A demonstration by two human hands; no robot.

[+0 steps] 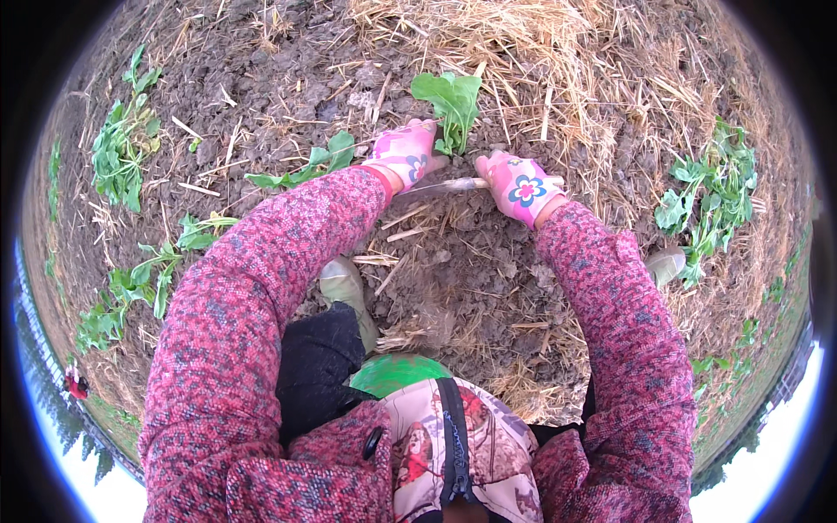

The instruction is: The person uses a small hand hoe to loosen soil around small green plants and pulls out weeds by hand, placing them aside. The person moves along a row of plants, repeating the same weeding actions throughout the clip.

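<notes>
A leafy green seedling [451, 108] stands upright in the soil before me. My left hand [407, 151], in a pink flowered glove, is at the ground just left of its stem; whether the fingers grip anything is hidden. To the right of the stem, my right hand [516, 183] wears a matching glove. It is closed around the wooden handle of a hand tool [467, 184]. The tool's thin, blurred blade reaches left, under my left wrist. Beside my left forearm, a loose seedling [314, 163] lies on the soil.
Straw mulch [523, 39] covers soil ahead. Loose seedlings lie in piles at left [121, 150], lower left [131, 287] and right [716, 189]. My boots [346, 287] flank bare clods, with a green rounded object [399, 372] beneath me. A distant person [76, 382] is at far left.
</notes>
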